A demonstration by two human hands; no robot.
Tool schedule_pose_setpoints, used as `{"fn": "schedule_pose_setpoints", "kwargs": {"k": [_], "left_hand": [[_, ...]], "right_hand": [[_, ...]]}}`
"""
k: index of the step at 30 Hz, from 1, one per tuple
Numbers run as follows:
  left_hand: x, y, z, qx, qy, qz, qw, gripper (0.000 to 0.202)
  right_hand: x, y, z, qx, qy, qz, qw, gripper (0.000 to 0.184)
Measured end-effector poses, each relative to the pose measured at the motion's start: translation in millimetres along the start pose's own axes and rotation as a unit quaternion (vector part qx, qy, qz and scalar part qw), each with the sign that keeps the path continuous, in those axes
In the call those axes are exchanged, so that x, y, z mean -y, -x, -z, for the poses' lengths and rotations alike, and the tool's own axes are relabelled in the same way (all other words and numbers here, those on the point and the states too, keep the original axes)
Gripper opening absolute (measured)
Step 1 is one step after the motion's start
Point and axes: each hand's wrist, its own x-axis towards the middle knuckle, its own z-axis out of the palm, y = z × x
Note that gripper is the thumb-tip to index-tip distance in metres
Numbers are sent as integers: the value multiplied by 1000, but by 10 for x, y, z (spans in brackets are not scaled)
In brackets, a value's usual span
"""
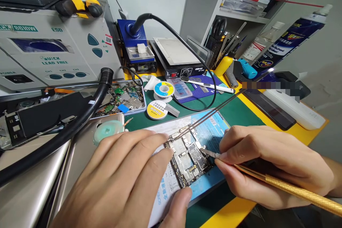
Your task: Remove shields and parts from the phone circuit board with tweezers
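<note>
A phone logic board [187, 156] with bare metal shields lies tilted on a blue-and-white printed sheet [211, 124]. My left hand [125, 174] grips the board, with fingers along its left edge and thumb at its lower edge. My right hand [269, 160] holds a gold knurled-handle tool [299, 192] like a pen, and its metal blade tip [210, 153] touches the board's right side. Long thin tweezers [211, 114] run from the board's top edge towards the upper right. Which hand, if any, holds them is hidden.
Beyond the green mat [237, 117] stand a hot-air rework station [53, 50] with a black hose [77, 124], a blue soldering iron stand [133, 39], a preheater plate [176, 55], a solder spool [164, 90], a parts tray [120, 99] and a spray can [291, 41].
</note>
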Motion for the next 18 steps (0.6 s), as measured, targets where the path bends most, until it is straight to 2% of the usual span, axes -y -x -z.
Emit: {"fn": "schedule_pose_setpoints", "kwargs": {"k": [18], "left_hand": [[0, -3, -1, 0, -7, -1, 1000, 21]], "right_hand": [[4, 4, -20, 5, -10, -12, 1000, 30]]}}
